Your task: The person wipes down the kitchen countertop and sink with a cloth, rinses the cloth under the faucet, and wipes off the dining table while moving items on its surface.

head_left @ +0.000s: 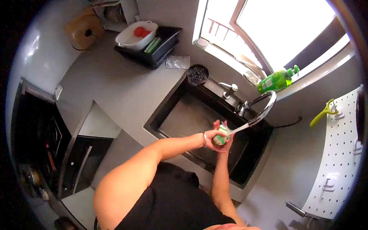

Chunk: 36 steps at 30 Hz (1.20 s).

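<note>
A small green-and-white thing (220, 140), whose kind I cannot make out, is cupped between both hands over the dark sink (184, 115). My left hand (211, 138), with a bracelet at the wrist, curls round its near side. From below and the right, my right hand (227, 145) closes on it, with part of its fingers hidden. The curved faucet spout (264, 111) points at the hands, and water runs from it onto them.
A black tub (161, 53) holds a white colander (130, 40) with red items, and green pieces lie alongside. A green soap bottle (274, 81) stands on the windowsill. A yellow-green peeler (322, 114) hangs by a white pegboard (337, 153). A round drain basket (197, 74) sits at the sink's corner.
</note>
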Each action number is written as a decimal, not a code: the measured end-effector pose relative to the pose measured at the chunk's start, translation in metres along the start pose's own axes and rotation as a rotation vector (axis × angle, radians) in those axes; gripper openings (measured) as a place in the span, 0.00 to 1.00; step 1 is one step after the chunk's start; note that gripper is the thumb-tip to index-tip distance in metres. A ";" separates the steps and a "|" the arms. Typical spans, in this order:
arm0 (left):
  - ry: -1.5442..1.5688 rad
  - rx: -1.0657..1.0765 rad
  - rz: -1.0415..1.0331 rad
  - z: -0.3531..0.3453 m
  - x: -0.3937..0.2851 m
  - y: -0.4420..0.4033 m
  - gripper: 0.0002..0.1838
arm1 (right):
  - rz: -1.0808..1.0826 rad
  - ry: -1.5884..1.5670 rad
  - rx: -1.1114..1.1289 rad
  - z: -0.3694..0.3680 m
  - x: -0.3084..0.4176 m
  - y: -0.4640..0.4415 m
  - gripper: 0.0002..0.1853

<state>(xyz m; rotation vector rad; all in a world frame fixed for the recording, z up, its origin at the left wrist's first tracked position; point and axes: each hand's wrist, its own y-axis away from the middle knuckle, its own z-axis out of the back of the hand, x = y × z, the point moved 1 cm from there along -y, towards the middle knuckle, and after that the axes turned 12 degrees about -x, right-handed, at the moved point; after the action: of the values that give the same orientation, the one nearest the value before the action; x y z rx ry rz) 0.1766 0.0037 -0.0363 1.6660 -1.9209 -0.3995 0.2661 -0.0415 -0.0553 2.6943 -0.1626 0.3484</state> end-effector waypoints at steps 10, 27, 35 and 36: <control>-0.943 -0.434 -0.397 0.017 -0.015 -0.067 0.16 | 0.173 1.668 0.051 -0.021 0.064 -0.029 0.20; 0.355 0.291 -0.268 0.010 0.012 0.005 0.16 | -0.275 0.410 0.417 -0.008 0.009 -0.033 0.38; 0.234 0.278 -0.127 0.013 0.036 0.050 0.11 | -0.246 0.344 0.364 -0.051 -0.029 -0.001 0.35; 0.127 0.236 -0.142 0.018 0.030 0.048 0.11 | -0.215 0.396 0.376 -0.056 -0.024 0.002 0.35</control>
<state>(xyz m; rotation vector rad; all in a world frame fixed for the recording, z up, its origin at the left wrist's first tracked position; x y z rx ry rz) 0.1254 -0.0195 -0.0171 1.9364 -1.8187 -0.1193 0.2301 -0.0188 -0.0116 2.8942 0.3379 0.9091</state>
